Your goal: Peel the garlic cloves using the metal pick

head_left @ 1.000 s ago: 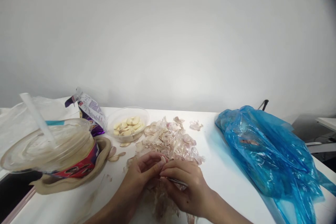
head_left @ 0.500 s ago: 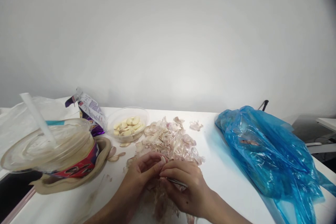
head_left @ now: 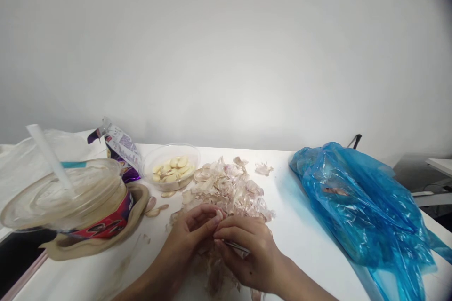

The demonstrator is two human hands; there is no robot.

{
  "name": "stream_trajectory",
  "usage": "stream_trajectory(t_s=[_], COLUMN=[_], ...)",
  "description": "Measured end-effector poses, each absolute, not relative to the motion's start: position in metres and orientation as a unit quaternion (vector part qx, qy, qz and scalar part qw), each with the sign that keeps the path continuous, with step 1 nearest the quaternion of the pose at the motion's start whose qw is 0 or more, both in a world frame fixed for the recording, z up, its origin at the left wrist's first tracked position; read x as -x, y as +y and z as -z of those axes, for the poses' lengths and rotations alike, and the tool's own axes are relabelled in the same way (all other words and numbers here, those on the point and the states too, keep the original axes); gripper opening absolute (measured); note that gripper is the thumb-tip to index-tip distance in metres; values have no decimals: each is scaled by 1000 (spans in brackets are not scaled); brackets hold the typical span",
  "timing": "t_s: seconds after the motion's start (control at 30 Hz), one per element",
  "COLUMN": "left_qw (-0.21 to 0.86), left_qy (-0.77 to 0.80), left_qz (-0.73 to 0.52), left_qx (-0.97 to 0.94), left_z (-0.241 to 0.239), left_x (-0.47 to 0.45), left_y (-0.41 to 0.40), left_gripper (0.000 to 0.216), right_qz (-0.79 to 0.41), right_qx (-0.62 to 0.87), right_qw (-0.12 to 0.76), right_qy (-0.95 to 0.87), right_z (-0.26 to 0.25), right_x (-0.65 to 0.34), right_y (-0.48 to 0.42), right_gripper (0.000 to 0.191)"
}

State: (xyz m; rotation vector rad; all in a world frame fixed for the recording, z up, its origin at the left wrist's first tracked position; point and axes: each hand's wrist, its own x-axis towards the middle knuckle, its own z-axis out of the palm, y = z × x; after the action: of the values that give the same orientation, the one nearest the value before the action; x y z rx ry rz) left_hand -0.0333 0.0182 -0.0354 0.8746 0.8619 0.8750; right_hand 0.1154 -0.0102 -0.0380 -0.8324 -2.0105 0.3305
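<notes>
On the bench (head_left: 303,225), peeled garlic cloves (head_left: 172,169) are held in a clear bowl (head_left: 165,156). Just before the peel pile (head_left: 229,188), a garlic clove (head_left: 218,217) is pinched by the left hand (head_left: 192,230); a thin blade (head_left: 236,247), lying roughly left-right, is gripped by the right hand (head_left: 247,254).

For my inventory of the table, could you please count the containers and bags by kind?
Clear bowl of garlic cloves: 1
Lidded cup with straw: 1
Blue plastic bag: 1
Purple packet: 1
Total: 4
</notes>
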Motion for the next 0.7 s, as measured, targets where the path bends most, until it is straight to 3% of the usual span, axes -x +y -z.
stream_trajectory(t_s=[0.7], left_qw=[734], left_qy=[387], left_qz=[-406], left_qx=[-382], left_z=[36], left_x=[34], left_y=[16], left_gripper=[6], right_qz=[-115], right_qx=[320], right_qw=[484], right_qy=[-806], right_z=[34], right_x=[-116], right_y=[-11], right_gripper=[16])
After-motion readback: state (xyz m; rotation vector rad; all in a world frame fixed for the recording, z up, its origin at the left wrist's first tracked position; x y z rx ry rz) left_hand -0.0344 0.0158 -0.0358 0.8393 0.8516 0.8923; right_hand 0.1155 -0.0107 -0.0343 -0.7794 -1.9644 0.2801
